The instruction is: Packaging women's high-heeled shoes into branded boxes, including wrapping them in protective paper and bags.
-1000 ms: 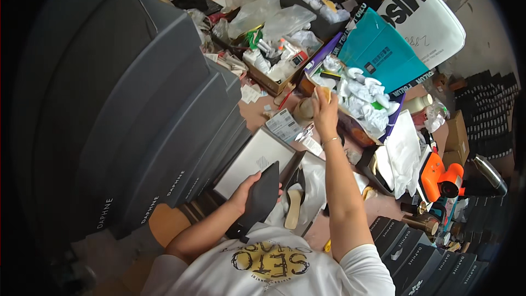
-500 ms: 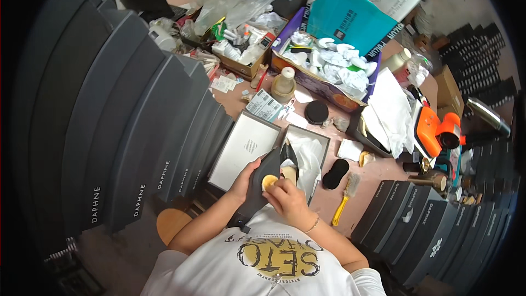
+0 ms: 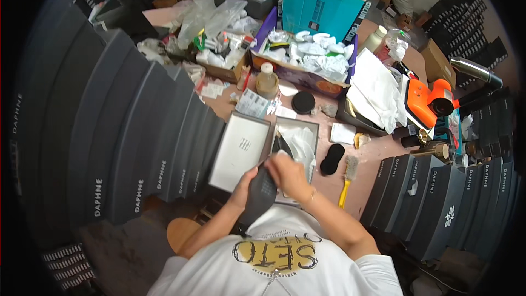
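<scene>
Gripped in the left hand (image 3: pixel 245 186), a dark shoe (image 3: pixel 261 194) is held just below the open box (image 3: pixel 293 131); the right hand (image 3: pixel 286 174) is pressed on top. A slip could be caused by loosened fingers.

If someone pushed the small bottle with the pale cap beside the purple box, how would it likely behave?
The bottle stands upright and looks taller than its base is wide, so a push near the cap would probably tip it. Its rounded body suggests it would then roll across the pink tabletop. It looks like plastic holding yellowish liquid, so probably light and unlikely to break.
</scene>
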### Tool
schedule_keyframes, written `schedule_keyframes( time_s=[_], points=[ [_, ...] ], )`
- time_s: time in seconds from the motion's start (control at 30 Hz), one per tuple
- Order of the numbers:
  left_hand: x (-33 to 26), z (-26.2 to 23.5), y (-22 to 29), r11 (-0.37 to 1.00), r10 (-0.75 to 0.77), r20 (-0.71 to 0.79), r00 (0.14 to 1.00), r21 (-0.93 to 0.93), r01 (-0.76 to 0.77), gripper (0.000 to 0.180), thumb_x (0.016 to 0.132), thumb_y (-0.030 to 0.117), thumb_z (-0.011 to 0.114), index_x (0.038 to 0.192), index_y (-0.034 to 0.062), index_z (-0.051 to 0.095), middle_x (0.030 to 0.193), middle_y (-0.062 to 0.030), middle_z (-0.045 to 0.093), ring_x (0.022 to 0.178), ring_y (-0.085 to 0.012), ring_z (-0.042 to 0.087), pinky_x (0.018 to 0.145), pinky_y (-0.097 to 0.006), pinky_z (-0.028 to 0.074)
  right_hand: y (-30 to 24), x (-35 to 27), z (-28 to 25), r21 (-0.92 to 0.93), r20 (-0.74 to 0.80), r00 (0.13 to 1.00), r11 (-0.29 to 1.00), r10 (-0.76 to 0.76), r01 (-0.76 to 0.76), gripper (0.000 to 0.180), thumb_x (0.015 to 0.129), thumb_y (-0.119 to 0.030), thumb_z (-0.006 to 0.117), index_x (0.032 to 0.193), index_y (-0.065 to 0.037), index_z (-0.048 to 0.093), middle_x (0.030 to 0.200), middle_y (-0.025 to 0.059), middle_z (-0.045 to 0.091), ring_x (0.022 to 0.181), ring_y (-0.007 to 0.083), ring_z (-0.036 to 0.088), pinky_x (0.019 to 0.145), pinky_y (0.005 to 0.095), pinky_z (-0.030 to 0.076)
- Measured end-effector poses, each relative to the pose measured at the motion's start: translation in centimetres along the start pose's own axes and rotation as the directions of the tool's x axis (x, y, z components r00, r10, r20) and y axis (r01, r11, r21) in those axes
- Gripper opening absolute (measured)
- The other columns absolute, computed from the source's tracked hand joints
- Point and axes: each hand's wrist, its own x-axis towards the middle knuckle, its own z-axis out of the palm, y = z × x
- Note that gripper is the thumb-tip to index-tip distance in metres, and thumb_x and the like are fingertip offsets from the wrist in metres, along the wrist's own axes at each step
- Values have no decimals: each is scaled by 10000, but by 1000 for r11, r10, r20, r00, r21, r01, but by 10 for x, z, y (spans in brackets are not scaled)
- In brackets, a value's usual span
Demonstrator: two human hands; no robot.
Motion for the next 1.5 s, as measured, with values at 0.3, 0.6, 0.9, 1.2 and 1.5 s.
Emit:
schedule_keyframes(
  time_s=[0.3,0.6,0.9,1.2,1.5],
  points=[
    [-8,4,10,970,164,-180,970,206,-125,525,974,450,313,1188,24,534,1070,-122,620,882,-193,636,798,-309,516,-44,-11,10,-65,418,892,973,-175,221,70,785,-149,570,801,-83,552,671,83,577,543,242,612,471,395,473],
    [-11,-16,11,984,56,-227,972,178,-15,609,944,513,335,1259,22,511,1064,-138,641,987,-237,627,968,-347,437,-46,4,2,-48,394,881,952,-261,303,47,778,-101,570,818,-99,546,680,64,576,615,261,625,526,385,501],
    [-13,-18,1,984,21,-189,982,-170,-54,652,932,550,332,1140,-32,542,988,-166,632,818,-259,643,775,-379,544,-7,-3,6,58,157,972,984,-177,170,93,814,-171,584,812,-97,528,692,77,548,589,243,613,493,360,482],
    [-6,-8,1,980,29,-202,979,-186,-68,639,929,534,321,1184,-13,530,1087,-174,623,958,-272,635,858,-375,511,-13,9,2,-55,389,914,987,-119,151,47,779,-113,580,810,-99,548,772,66,589,664,231,631,582,371,518],
    [7,-10,19,994,-97,-191,977,-74,85,601,952,504,287,1138,3,562,1013,-136,632,843,-232,640,782,-360,531,-32,-16,26,52,413,847,937,-335,346,79,753,-126,593,803,-87,546,687,91,540,588,287,607,556,393,517]
  ],
)
